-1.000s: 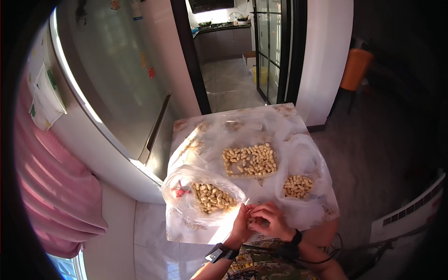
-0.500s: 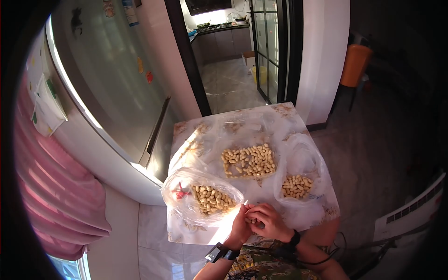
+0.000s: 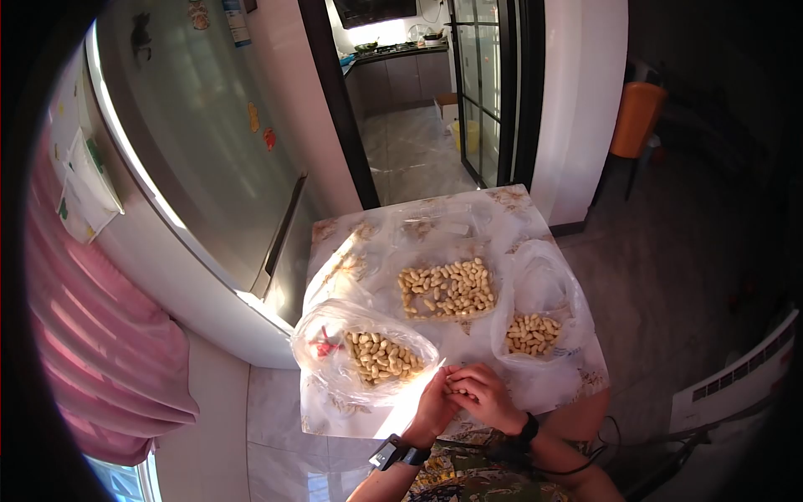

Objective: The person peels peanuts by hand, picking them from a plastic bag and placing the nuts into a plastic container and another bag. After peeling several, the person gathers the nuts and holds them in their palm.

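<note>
The left hand [image 3: 432, 403] and right hand [image 3: 483, 396] meet over the near edge of the table, fingers curled narrow and tip to tip; a small pale piece seems to show between them, probably an unshelled peanut, but the fingers cover most of it and I cannot tell which hand has the grip. Such close fingerwork calls for a light, steady pinch, one hand bracing while the other works, since a dry shell would likely crack or skid under a hard squeeze. A black wristband [image 3: 529, 427] circles the right wrist, and the left wears a device with a pale face [image 3: 386, 454]. Just beside the left hand lies a clear plastic bag [image 3: 311, 378] with a red tie [image 3: 324, 342], its unshelled peanuts [image 3: 383, 358] heaped toward the hands; the bag's loose film sits close to the fingers, so keeping them clear of it would help. Beyond the hands is a transparent plastic tray [image 3: 456, 318] with peanuts spread loosely inside, and to its right a second plastic bag [image 3: 544, 280] with a smaller heap. All rest on a floral tablecloth [image 3: 335, 421], with a refrigerator [image 3: 226, 159] on the left and an orange chair [image 3: 640, 117] farther off.
</note>
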Available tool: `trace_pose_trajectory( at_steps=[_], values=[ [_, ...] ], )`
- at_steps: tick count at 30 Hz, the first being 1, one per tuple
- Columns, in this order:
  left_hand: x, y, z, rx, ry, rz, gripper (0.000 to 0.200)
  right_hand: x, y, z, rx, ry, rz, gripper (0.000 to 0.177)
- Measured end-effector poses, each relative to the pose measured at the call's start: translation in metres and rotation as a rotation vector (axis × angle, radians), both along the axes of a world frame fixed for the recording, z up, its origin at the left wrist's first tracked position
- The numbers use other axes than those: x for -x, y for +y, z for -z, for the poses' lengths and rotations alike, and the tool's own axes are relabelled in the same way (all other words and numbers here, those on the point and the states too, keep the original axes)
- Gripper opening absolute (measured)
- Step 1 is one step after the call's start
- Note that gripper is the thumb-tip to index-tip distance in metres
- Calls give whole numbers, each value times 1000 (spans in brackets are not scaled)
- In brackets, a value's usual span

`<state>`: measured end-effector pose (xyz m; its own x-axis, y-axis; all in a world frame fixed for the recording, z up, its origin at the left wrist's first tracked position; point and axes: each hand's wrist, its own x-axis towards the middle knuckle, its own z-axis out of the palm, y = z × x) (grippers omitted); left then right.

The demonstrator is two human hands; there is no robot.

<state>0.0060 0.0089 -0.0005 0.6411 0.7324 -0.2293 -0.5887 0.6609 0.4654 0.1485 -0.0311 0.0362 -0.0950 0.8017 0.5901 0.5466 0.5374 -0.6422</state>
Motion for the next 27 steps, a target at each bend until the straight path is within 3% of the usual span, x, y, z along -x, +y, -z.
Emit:
trace_pose_trajectory(
  at_steps=[27],
  values=[
    [-1, -2, -3, -24, 5, -57, 26, -1, -2, -2, 12, 57, 136, 14]
  ],
)
